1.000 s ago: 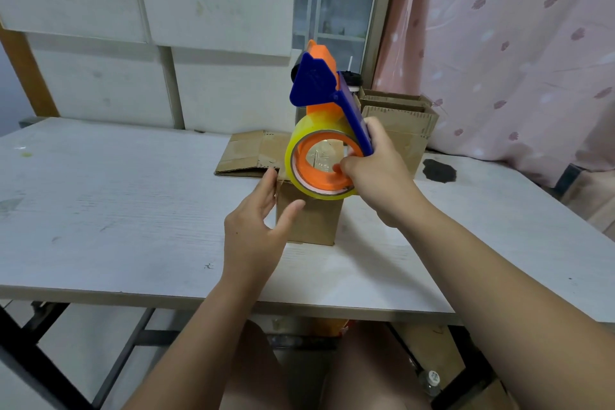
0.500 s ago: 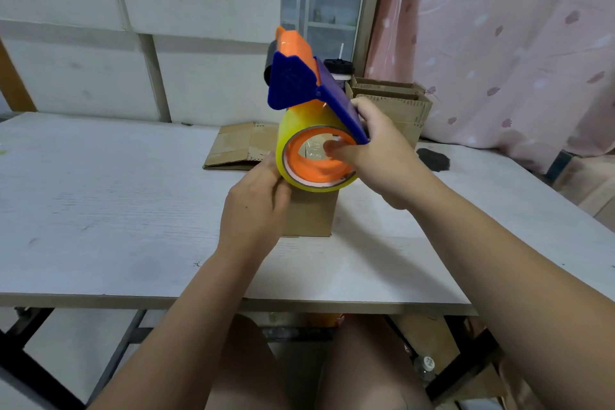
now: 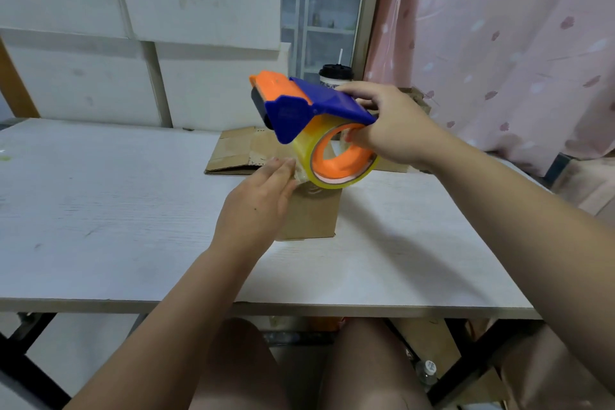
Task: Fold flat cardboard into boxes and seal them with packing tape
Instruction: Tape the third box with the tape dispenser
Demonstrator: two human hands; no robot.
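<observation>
Right grip point(image 3: 392, 125) is clenched round the rear of the tape dispenser point(image 3: 309, 106), fingers over the blue frame and thumb at the orange core. Left grip point(image 3: 258, 200) lies flat with straight fingers, pressing what appears to be the free tape end against the near top edge of the box point(image 3: 312, 213). The clear film is hard to make out against the cardboard.

Handling, as judged:
- Dispenser: rigid plastic, probably light. Hold the frame behind the roll, clear of the front end where a cutter is likely fitted.
- Tape roll point(image 3: 327, 181): the film is thin and sticky, and likely to fold onto itself if slack. Keep it taut.
- Box: light corrugated board, stiff across panels but easily crushed at edges. It may slide on the smooth desk point(image 3: 116, 210), so hold it down from above.

Appearance: the box is small, plain and brown, and stands near the middle of the desk under the roll. Its top is mostly hidden. The roll is translucent yellow on an orange core. Flat cardboard point(image 3: 233, 153) lies just behind the box.
</observation>
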